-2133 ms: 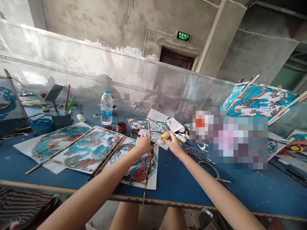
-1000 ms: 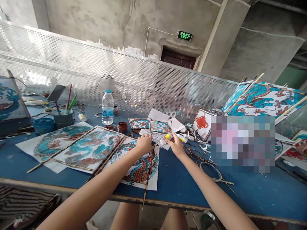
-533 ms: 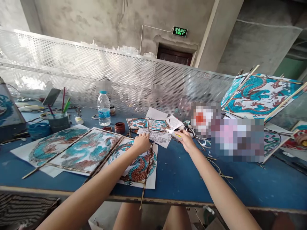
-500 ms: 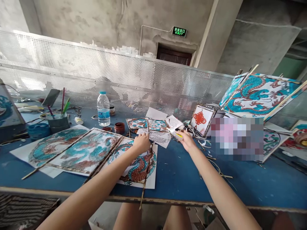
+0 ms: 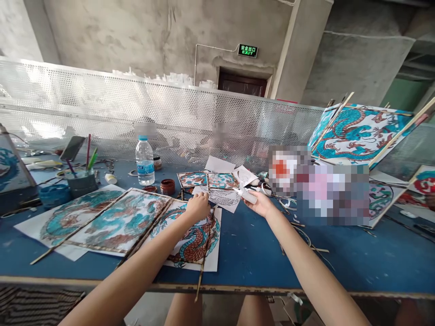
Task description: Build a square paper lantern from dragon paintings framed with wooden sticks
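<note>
1. Blue desk (image 5: pixel 258 253), pretty cluttered, mesh screen (image 5: pixel 102 113) behind it.
2. Right hand (image 5: pixel 260 204) is wrapped round a white glue tube (image 5: pixel 249 196), just right of the left hand (image 5: pixel 197 207).
3. Left hand sits curled on the dragon print (image 5: pixel 193 240), at its top edge; can't tell if it's actually gripping.

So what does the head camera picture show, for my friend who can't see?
Two bare arms reach over a blue table: the left hand rests on a dragon painting, and the right hand holds a small white tube. A water bottle stands farther back.
</note>
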The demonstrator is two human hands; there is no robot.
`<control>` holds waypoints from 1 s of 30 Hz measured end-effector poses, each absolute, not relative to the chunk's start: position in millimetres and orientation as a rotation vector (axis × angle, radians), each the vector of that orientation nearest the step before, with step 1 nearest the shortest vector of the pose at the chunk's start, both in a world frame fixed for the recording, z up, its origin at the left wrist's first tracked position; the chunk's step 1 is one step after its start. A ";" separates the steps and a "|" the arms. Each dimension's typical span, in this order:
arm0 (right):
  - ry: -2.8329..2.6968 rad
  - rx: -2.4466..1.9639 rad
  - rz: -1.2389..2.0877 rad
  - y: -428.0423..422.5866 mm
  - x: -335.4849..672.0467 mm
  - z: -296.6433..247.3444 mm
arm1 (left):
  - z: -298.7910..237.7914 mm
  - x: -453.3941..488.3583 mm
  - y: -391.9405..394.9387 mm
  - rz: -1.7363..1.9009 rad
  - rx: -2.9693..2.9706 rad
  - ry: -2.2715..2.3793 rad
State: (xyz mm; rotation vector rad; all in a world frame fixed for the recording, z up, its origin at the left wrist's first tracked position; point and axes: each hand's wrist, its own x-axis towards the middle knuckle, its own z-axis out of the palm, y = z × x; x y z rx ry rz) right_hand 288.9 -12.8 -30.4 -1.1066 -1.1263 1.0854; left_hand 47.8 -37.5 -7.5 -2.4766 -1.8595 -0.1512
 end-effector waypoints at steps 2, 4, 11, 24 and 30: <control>-1.240 -1.232 0.847 -14.9 290.3 -31.9 | -7.0 48.1 -38.1 -0.143 -2.479 -1.862; -1.363 -1.331 0.576 -19.2 291.2 -31.0 | -6.2 48.2 -39.1 -0.135 -2.483 -1.863; -1.934 -1.390 0.045 -18.2 252.4 -15.8 | 2.2 46.4 -37.4 -0.138 -2.440 -1.907; -2.612 -1.355 -0.193 81.8 98.6 -11.0 | 10.1 39.8 -47.3 -0.057 -2.303 -1.928; -2.717 -1.341 -0.266 83.6 86.9 -6.5 | 10.3 43.3 -49.5 0.092 -2.306 -1.999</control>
